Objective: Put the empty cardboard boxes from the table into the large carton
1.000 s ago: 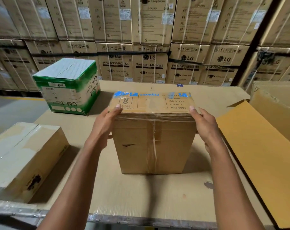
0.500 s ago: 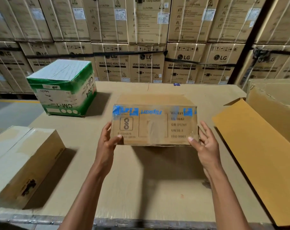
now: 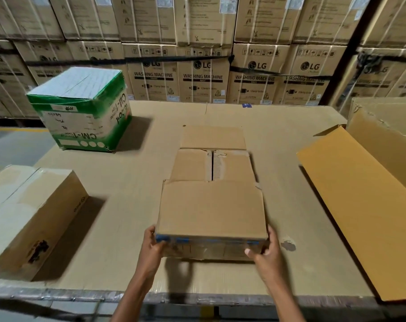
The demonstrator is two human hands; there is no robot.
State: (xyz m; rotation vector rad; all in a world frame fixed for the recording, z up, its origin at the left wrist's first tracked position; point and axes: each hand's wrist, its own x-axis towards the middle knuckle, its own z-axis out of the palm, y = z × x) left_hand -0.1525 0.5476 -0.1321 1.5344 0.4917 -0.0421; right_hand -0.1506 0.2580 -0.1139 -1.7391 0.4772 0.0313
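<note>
A brown cardboard box (image 3: 211,205) with blue tape along its near edge is held level just above the table (image 3: 127,228), its far flaps hanging open. My left hand (image 3: 154,247) grips its near left corner. My right hand (image 3: 266,249) grips its near right corner, thumb on the front face. The large carton (image 3: 383,145) stands at the right, with one long flap (image 3: 364,205) folded down toward me.
A green and white box (image 3: 81,110) sits at the table's far left. A taped brown box (image 3: 27,217) lies at the near left corner. Stacked washing-machine cartons (image 3: 202,66) wall off the back. The table's near edge (image 3: 58,296) is wrapped in plastic film.
The box has tipped from standing upright to lying flat and has come toward me. Both hands slid from its upper sides to its near corners.
</note>
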